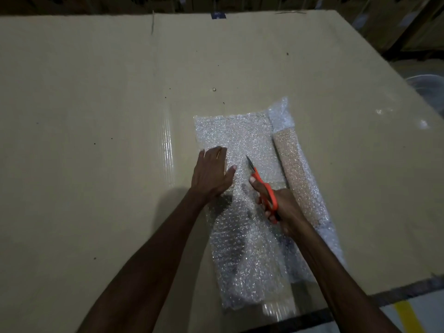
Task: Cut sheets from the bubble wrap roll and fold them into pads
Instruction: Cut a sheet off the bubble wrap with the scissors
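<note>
— Where, the bubble wrap sheet [237, 140]?

— Flat on the cardboard-covered worktop [96, 92], right of centre, running from mid-worktop to the near edge. Just beside its right edge, the bubble wrap roll [298, 179], lying lengthwise and touching the sheet.

— And the left hand [212, 173]?

— Spread flat, palm down, pressing the sheet's left side; fingers straight, thumb out toward the blades.

— Right hand [281, 207]?

— Curled round the orange scissors [263, 188], fingers through the handles, grip pinched tight on them. Blades pointed away over the sheet, tips close together, near the left thumb but apart from it. Touching the wrap or hovering above it: cannot tell.

— Elsewhere?

— 1 strip of clear tape [168, 145] glinting on the cardboard left of the sheet. Dim cartons [384, 20] beyond the far edge.
</note>
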### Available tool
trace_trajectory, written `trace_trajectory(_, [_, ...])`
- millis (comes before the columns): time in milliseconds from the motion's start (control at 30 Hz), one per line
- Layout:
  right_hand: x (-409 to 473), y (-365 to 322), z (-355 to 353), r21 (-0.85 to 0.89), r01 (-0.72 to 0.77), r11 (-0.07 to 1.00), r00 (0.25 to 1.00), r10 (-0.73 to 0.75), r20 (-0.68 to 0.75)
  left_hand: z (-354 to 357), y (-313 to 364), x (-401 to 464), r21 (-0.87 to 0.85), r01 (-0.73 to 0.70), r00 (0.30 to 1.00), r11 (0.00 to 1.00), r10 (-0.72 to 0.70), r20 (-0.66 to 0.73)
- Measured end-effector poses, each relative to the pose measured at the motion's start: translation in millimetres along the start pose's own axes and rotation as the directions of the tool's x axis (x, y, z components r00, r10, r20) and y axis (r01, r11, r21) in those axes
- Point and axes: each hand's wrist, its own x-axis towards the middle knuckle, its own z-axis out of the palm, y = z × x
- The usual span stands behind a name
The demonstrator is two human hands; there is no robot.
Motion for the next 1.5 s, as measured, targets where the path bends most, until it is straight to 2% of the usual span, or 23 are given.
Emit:
trace_trajectory(67, [-1, 0, 0, 0.009, -0.002, 1.000, 1.000, 0.001, 0.014, 2, -3, 16, 0.003, -0.009, 1.000, 1.000, 0.009, 0.003])
trace_trajectory(233, [8, -10, 3, 0.015, -0.015, 1.000, 1.000, 0.016, -0.014, 20, -16, 32, -0.003, -0.005, 0.991, 1.000, 0.005, 0.130])
trace_trajectory(1200, [22, -27, 18, 0.034, -0.007, 0.999, 1.000, 0.007, -0.013, 25, -17, 26, -0.050, 0.039, 0.988, 0.998, -0.031, 0.149])
trace_trajectory(1500, [12, -12, 13, 0.020, -0.016, 1.000, 1.000, 0.016, -0.020, 23, -19, 30, -0.043, 0.044, 0.985, 0.998, -0.036, 0.170])
